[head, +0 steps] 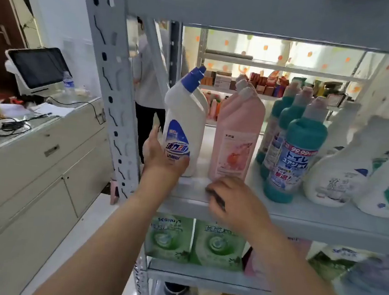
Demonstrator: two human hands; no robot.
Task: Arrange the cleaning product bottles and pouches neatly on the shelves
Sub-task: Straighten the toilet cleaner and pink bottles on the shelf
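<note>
Standing at the left end of the grey metal shelf board (pixel 312 218), just beside the perforated grey upright post (pixel 113 92), the tall white plastic bottle with a bent neck and blue cap (pixel 186 122) looks the likeliest thing to go wrong. It is held low, close to its base, so a quick push could tip its heavy top. To its right, near but apart, stands a row of pale pink plastic bottles with grey caps (pixel 237 137); a tilt that way could knock the front one into those behind. Both front bottles sit near the shelf's front lip, so a pull toward the person could drag one over onto the green refill pouches (pixel 170 237) on the shelf below.

The left hand (pixel 161 158) grips the white bottle around its lower body, thumb across the label and fingers behind. The right hand (pixel 231 198) is blurred, knuckles up, at the shelf's front edge just before the pink row; I cannot tell whether it grips anything. Farther right, teal-shouldered bottles (pixel 299 157) stand in file, untouched.
</note>
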